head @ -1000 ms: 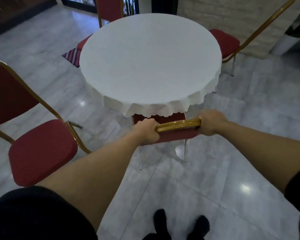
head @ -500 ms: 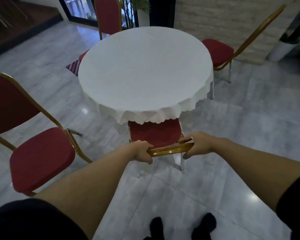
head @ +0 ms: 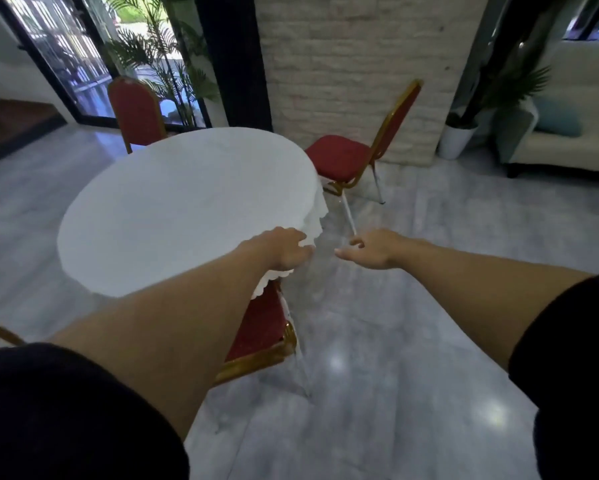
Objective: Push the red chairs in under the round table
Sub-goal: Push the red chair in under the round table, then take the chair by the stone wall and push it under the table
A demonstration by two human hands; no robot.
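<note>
A round table (head: 173,216) under a white scalloped cloth fills the middle left. The near red chair (head: 260,327) with a gold frame is tucked partly under the table's near edge, below my left forearm. My left hand (head: 284,251) hovers over the cloth's right edge, fingers loosely curled, holding nothing. My right hand (head: 370,249) is stretched out over the floor, fingers apart and empty. A second red chair (head: 339,157) stands pulled out at the table's far right, turned partly away. A third red chair (head: 137,112) stands behind the table.
A white brick pillar (head: 353,64) rises behind the right chair. Potted palms (head: 159,64) stand by the glass doors, and a white planter (head: 455,140) stands beside a pale sofa (head: 568,143). A gold chair edge (head: 0,332) shows at far left. The floor is glossy grey tile.
Both hands have let go of the near chair's gold backrest and lifted forward. My view has swung up and to the right, toward the pulled-out chair by the pillar.
</note>
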